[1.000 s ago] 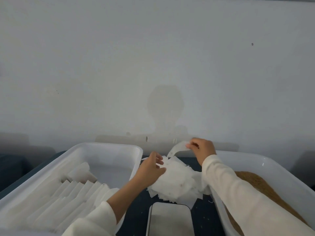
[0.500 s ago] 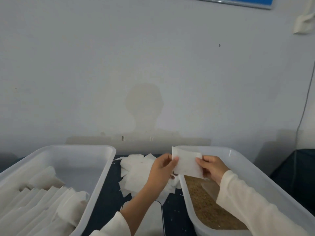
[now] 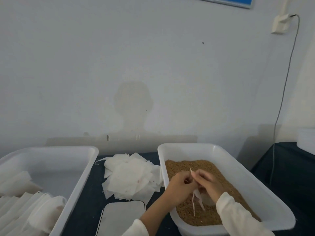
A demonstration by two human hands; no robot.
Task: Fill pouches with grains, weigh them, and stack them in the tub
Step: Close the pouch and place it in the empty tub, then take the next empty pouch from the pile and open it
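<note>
Both hands meet over the right white tub (image 3: 247, 178), which holds brown grains (image 3: 190, 212). My left hand (image 3: 180, 186) and my right hand (image 3: 208, 183) pinch the mouth of one thin white pouch (image 3: 198, 195) between them; its drawstrings dangle down toward the grains. A loose heap of empty white pouches (image 3: 131, 178) lies on the dark table between the tubs. The left white tub (image 3: 81, 174) holds rows of filled pouches (image 3: 25, 206) stacked along its left side. A flat scale (image 3: 122, 217) with a pale plate sits at the near edge.
A grey wall runs right behind the table. A cable (image 3: 281, 99) hangs from a wall box at the upper right down to a dark surface (image 3: 286, 167) beside the grain tub. Dark tabletop (image 3: 85, 212) shows between the tubs.
Both hands carried the single pouch from above the heap to over the grain tub and lowered it. The pouch went from flat and spread to bunched between the fingers.
</note>
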